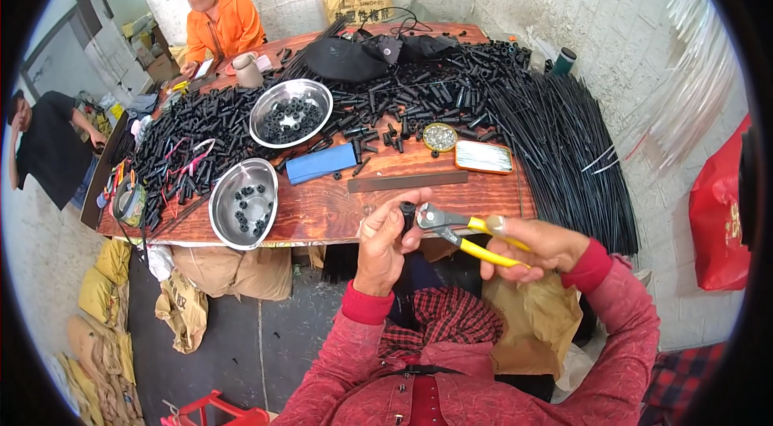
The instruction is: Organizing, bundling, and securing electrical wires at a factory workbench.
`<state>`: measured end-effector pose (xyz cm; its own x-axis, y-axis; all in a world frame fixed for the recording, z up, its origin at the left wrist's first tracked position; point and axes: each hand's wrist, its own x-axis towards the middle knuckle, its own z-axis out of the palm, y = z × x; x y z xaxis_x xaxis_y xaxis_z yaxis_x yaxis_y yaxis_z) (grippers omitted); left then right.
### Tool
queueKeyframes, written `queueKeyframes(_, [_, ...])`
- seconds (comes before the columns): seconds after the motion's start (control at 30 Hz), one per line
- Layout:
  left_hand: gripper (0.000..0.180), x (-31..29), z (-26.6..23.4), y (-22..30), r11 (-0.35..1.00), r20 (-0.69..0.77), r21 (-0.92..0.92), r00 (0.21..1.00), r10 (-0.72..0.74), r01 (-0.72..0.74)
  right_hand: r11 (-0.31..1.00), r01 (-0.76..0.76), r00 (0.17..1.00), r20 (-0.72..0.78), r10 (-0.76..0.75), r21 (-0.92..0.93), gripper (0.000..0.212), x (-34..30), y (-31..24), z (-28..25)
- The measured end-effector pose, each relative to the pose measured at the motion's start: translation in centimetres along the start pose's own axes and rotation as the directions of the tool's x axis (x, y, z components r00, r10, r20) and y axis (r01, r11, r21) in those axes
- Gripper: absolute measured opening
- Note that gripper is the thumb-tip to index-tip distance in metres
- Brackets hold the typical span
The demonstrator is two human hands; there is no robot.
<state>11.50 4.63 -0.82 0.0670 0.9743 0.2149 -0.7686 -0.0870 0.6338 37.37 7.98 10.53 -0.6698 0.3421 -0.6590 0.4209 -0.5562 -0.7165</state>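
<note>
My left hand [380, 247] pinches a short black tubular part [408, 217] upright between thumb and fingers, just in front of the table's near edge. In my right hand [538, 244] is a pair of end-cutting pliers [439, 220] with yellow handles, its handles spread somewhat apart. The metal jaws point left and lie right beside the black part; whether they touch it I cannot tell. Beyond my hands, a flat dark bar [408, 181] lies on the wooden table [483, 199].
Two steel bowls [216, 221] hold black rings. Black tubular pieces [193, 128] heap across the table, with long black rods [564, 152] at the right. A blue box [320, 163], a round tin [440, 137] and a white-filled tray [483, 157] stand mid-table. Two people [224, 19] are at the far left.
</note>
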Motion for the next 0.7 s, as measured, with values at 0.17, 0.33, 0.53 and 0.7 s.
queueKeyframes(0.17, [0.038, 0.2, 0.8, -0.2, 0.999, -0.003, 0.002, 0.999, -0.035, 0.035, 0.964, 0.138, 0.985, -0.069, -0.158, -0.227, 0.07, -0.2, 1.0, -0.9])
queueKeyframes(0.33, [0.037, 0.0, 0.3, -0.1, 1.0, -0.054, 0.025, 0.999, -0.004, 0.005, 0.077, -0.217, 0.462, -0.172, -0.87, -0.973, 0.032, 1.3, 1.2, 3.3])
queueKeyframes(0.53, [0.033, 0.1, 1.0, -0.5, 0.998, 0.007, 0.058, 1.0, 0.011, -0.011, 0.624, 0.333, 0.888, 0.013, -0.459, -0.707, 0.032, 1.0, 2.0, 0.3])
queueKeyframes(0.7, [0.037, 0.0, 1.3, -0.4, 0.999, -0.026, 0.051, 1.0, 0.016, -0.014, 0.868, 0.161, 0.965, -0.108, -0.237, -0.469, 0.037, -0.5, -1.5, 1.9])
